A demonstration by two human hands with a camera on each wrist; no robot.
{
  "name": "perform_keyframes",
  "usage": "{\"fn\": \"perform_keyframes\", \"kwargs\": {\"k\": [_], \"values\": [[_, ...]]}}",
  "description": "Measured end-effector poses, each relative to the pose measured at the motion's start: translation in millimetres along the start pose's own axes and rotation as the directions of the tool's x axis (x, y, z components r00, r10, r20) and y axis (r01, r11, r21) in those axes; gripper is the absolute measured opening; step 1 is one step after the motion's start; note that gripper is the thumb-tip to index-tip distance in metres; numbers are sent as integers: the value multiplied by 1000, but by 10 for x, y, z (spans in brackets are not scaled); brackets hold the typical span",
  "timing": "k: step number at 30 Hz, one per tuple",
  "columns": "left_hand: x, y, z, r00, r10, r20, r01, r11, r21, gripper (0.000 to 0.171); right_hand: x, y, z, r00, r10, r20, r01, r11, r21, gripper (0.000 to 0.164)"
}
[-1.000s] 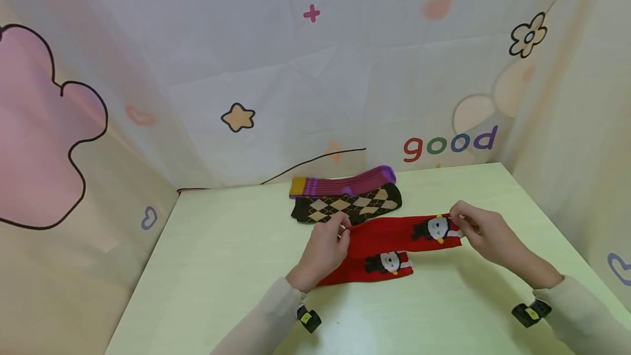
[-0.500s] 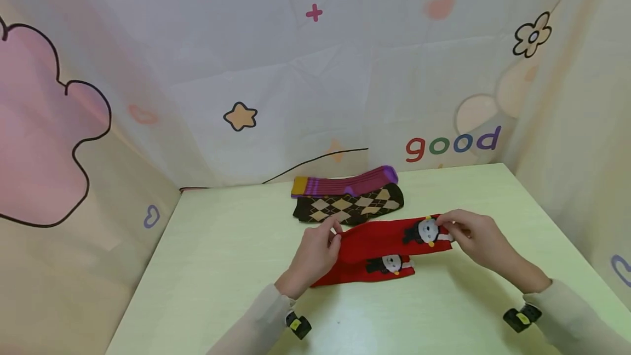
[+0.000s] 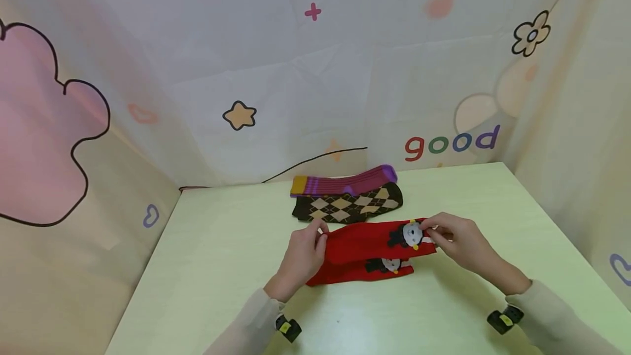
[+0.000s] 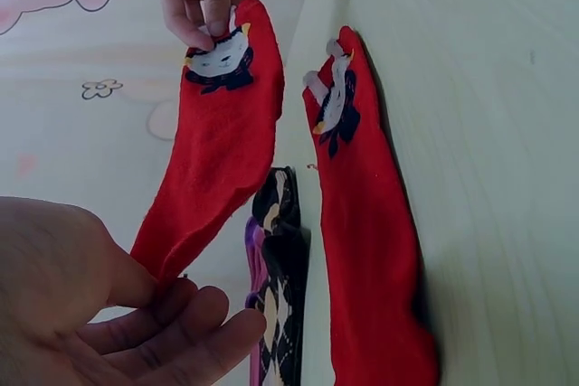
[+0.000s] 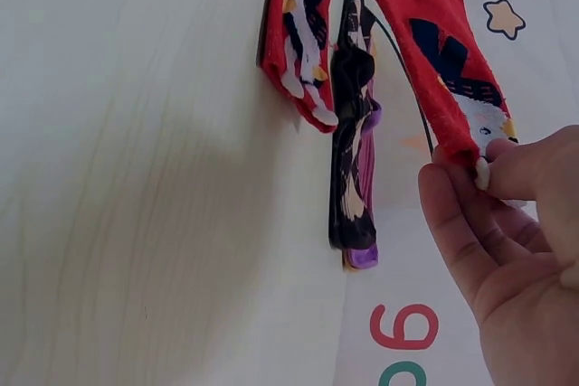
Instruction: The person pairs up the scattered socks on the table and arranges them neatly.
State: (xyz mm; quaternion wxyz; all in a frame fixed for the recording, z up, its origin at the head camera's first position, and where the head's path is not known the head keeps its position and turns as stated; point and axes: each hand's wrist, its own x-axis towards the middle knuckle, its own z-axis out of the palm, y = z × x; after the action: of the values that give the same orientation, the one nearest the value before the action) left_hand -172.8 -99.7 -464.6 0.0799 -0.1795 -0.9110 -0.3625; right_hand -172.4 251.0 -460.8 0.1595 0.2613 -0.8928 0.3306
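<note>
A red sock (image 3: pixel 365 240) with a black and white animal face is stretched between both hands, raised above the table. My left hand (image 3: pixel 303 251) pinches its left end between thumb and fingers. At the other end, beside the face, my right hand (image 3: pixel 455 237) pinches the sock; the right wrist view shows thumb and fingertips on the white-trimmed edge. Below it a second red sock (image 4: pixel 366 214) of the same pattern lies flat on the table. In the head view the raised sock hides part of the lower one.
Behind the red socks lie a brown argyle sock (image 3: pixel 352 207) and, further back, a purple sock (image 3: pixel 335 184) with a yellow cuff. A printed curtain (image 3: pixel 276 59) stands behind the pale table (image 3: pixel 222 267).
Both hands have shifted left and slightly down with the raised red sock, so it now sits more directly over the lower one. The argyle and purple socks have stayed in place.
</note>
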Motion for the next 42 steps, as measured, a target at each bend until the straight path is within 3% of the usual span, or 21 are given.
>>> {"fn": "perform_keyframes", "kwargs": {"k": [13, 21, 30, 42], "values": [[-63, -122, -88, 1000, -16, 6, 16, 1000, 18, 7, 64, -44, 101, 995, 42, 90, -44, 999, 27, 26], [-100, -192, -117, 998, -62, 16, 61, 996, 62, 8, 103, -52, 168, 983, 70, 169, -79, 996, 44, 22], [-137, -283, -127, 991, -114, 67, 107, 990, 95, 8, 142, -86, 222, 978, 57, 202, -71, 995, 63, 21], [-175, -351, -125, 971, -206, 125, 193, 975, 109, 7, 207, -126, 312, 941, 117, 319, -144, 988, 63, 19]]}}
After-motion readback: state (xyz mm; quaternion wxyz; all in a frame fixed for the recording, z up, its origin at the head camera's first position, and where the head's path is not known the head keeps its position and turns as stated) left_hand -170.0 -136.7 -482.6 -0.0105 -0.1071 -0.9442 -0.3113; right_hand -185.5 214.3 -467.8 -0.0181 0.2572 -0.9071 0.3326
